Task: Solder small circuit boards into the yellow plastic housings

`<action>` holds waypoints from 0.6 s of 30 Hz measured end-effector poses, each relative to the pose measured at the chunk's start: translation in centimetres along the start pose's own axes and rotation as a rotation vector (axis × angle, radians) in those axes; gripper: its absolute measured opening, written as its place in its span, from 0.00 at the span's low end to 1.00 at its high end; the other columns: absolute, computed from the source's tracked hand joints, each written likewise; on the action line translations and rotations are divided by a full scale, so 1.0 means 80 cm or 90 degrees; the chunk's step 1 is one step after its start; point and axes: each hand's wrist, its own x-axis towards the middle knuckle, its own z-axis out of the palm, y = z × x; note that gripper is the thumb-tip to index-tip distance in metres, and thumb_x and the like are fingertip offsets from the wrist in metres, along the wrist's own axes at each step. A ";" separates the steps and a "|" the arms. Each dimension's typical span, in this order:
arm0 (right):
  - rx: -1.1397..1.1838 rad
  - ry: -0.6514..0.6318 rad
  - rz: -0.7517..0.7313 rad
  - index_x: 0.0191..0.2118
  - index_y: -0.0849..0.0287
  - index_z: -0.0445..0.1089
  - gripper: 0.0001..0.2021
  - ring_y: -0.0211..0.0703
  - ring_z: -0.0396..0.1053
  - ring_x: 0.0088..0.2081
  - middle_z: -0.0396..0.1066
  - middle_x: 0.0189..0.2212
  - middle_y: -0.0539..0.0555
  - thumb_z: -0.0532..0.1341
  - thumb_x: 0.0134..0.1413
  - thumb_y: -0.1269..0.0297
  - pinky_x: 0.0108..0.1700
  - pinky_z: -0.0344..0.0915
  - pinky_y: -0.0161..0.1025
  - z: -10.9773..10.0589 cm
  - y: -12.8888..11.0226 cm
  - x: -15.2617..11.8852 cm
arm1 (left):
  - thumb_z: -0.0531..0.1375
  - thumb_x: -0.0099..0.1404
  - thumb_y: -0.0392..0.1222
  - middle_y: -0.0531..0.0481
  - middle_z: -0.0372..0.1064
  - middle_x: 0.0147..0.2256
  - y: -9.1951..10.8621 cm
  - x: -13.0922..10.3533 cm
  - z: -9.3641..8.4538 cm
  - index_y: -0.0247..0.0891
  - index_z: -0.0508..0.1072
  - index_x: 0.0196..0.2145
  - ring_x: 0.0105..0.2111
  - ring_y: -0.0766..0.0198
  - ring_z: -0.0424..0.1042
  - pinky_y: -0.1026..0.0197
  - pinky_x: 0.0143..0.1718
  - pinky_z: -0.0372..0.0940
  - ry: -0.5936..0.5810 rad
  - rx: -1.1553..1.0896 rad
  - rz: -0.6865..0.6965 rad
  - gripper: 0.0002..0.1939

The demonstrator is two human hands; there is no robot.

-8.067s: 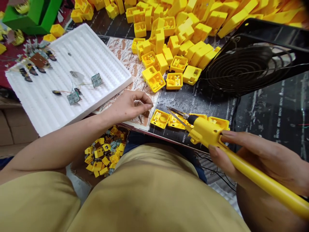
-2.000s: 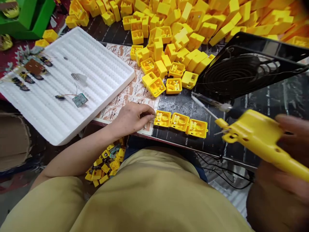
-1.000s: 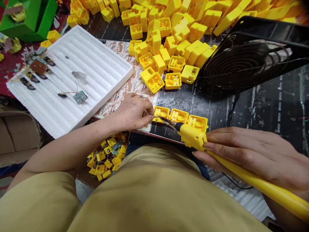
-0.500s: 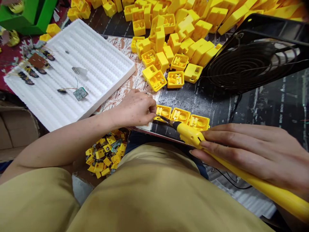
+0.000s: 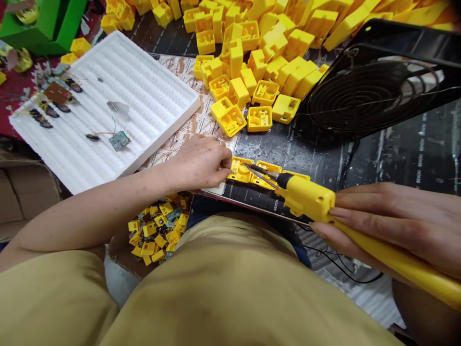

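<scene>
The fingers (image 5: 225,166) of the left hand (image 5: 196,161) are pinched nearly shut against the near-left edge of the leftmost yellow housing (image 5: 240,170); what they pinch, if anything, is too small to tell. A ring sits on one finger. That housing is the first of a row of three open yellow housings (image 5: 264,174) lying side by side at the near edge of the dark surface (image 5: 396,158), touching one another.

The fingers (image 5: 345,211) of the right hand (image 5: 389,226) are wrapped around the yellow soldering tool (image 5: 309,198), closed on its handle, which runs off toward the lower right. Its metal tip (image 5: 257,169) lies over the row, right of the leftmost housing and just beside the left fingertips.

Beyond the row, a patterned sheet (image 5: 190,127) lies under the left hand, and farther back a large heap of yellow housings (image 5: 266,43) covers the far part of the surface. Left of the row, a white foam tray (image 5: 151,91) rests tilted across the surface edge, carrying a small green circuit board (image 5: 118,140) with wires and, at its far left corner, a cluster of more boards (image 5: 54,93). A green box (image 5: 54,24) stands behind the tray. Right of the row, a black wire-grilled fan (image 5: 370,91) leans over the surface. Below the row, under the surface edge, a pile of small yellow parts (image 5: 156,230) lies beside the person's tan-clad legs (image 5: 223,288), and black cables (image 5: 342,269) trail on the right.
</scene>
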 end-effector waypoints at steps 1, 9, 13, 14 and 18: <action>0.002 -0.016 -0.004 0.40 0.53 0.70 0.10 0.37 0.74 0.34 0.74 0.32 0.50 0.68 0.53 0.66 0.39 0.73 0.36 0.001 -0.001 -0.001 | 0.56 0.58 0.39 0.50 0.74 0.27 0.001 -0.001 0.000 0.39 0.76 0.28 0.32 0.59 0.72 0.56 0.41 0.62 0.003 0.009 0.004 0.09; 0.012 0.001 0.014 0.53 0.54 0.64 0.17 0.35 0.72 0.32 0.73 0.31 0.51 0.64 0.59 0.64 0.33 0.68 0.32 0.016 -0.003 -0.004 | 0.56 0.61 0.41 0.51 0.76 0.29 -0.005 -0.012 0.016 0.38 0.77 0.32 0.33 0.61 0.73 0.50 0.52 0.59 0.098 -0.092 0.004 0.09; -0.011 0.019 0.009 0.51 0.55 0.66 0.14 0.35 0.71 0.29 0.73 0.31 0.51 0.62 0.61 0.61 0.29 0.66 0.31 0.018 0.002 -0.004 | 0.58 0.60 0.43 0.52 0.76 0.29 -0.015 -0.011 0.031 0.38 0.77 0.32 0.32 0.65 0.73 0.57 0.46 0.63 0.184 -0.263 -0.012 0.09; -0.024 0.020 0.000 0.52 0.55 0.66 0.14 0.35 0.72 0.29 0.74 0.31 0.52 0.62 0.61 0.60 0.28 0.66 0.31 0.018 0.004 -0.005 | 0.58 0.60 0.43 0.52 0.76 0.29 -0.016 -0.010 0.033 0.37 0.77 0.32 0.31 0.66 0.73 0.59 0.43 0.64 0.190 -0.296 -0.017 0.09; -0.066 0.066 0.010 0.59 0.55 0.63 0.24 0.41 0.75 0.33 0.76 0.39 0.54 0.65 0.57 0.62 0.28 0.69 0.33 0.024 0.011 -0.016 | 0.58 0.59 0.42 0.51 0.76 0.30 -0.014 -0.002 0.029 0.36 0.76 0.31 0.31 0.66 0.72 0.63 0.36 0.64 0.157 -0.325 -0.063 0.09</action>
